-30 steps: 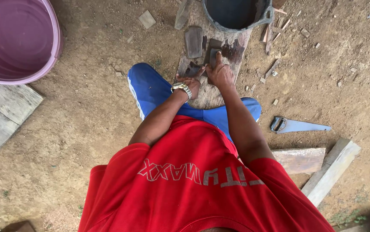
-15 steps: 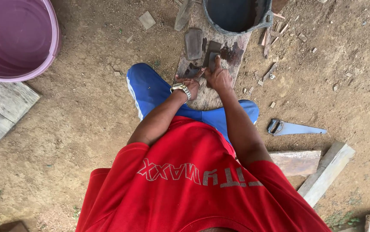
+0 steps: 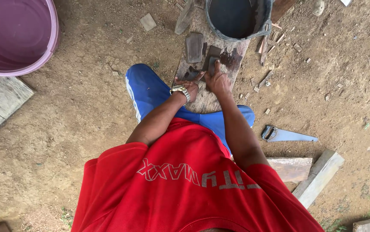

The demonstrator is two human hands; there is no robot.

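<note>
while both hands work on the wooden plank (image 3: 206, 101), the right hand (image 3: 217, 81) presses a dark flat piece (image 3: 213, 64) near the plank's middle; the left hand (image 3: 190, 86) grips a small dark object (image 3: 190, 75), open dirt ground (image 3: 86, 111) either side.

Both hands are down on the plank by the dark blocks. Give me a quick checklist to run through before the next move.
1. Right hand on the small dark block: ok, fingers rest on it.
2. Left hand bracing on the plank: ok.
3. Plank lying flat on the ground: ok.
4. Second dark block apart from the hands: ok.
5. Bucket sits at the plank's far end, close to the work: not ok.
6. Handsaw apart from the legs: ok.
</note>
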